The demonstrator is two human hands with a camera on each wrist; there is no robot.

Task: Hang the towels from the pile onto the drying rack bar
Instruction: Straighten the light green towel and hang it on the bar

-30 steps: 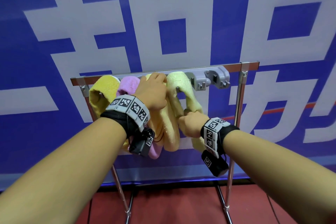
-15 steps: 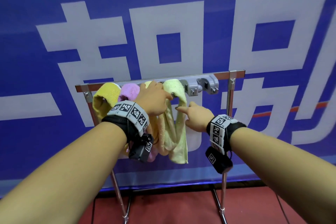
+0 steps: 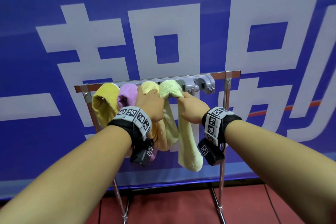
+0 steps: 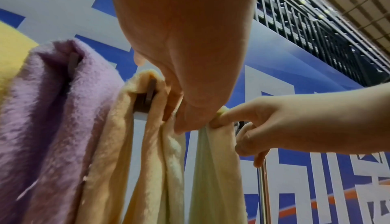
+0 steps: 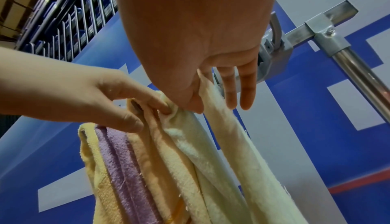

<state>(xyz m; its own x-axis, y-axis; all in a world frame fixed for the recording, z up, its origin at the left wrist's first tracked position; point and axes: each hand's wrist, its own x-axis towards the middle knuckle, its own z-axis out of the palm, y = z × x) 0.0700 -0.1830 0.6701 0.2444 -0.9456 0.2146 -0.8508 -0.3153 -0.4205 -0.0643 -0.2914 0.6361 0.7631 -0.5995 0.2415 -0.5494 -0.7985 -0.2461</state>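
You had pale green towel (image 3: 171,88) draped over fourth hook of rack bar (image 3: 218,74), beside cream towel (image 3: 150,87); left hand (image 3: 150,104) pinched fold, right hand (image 3: 192,108) pinched other side, likely to seat it evenly so it wouldn't slip

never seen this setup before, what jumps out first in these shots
Four bright towels hang side by side on the drying rack bar: yellow towel, purple towel, peach towel and pale green towel. Both hands meet at the green one's top, left hand and right hand pinching it. A blue banner with huge white characters fills the background.
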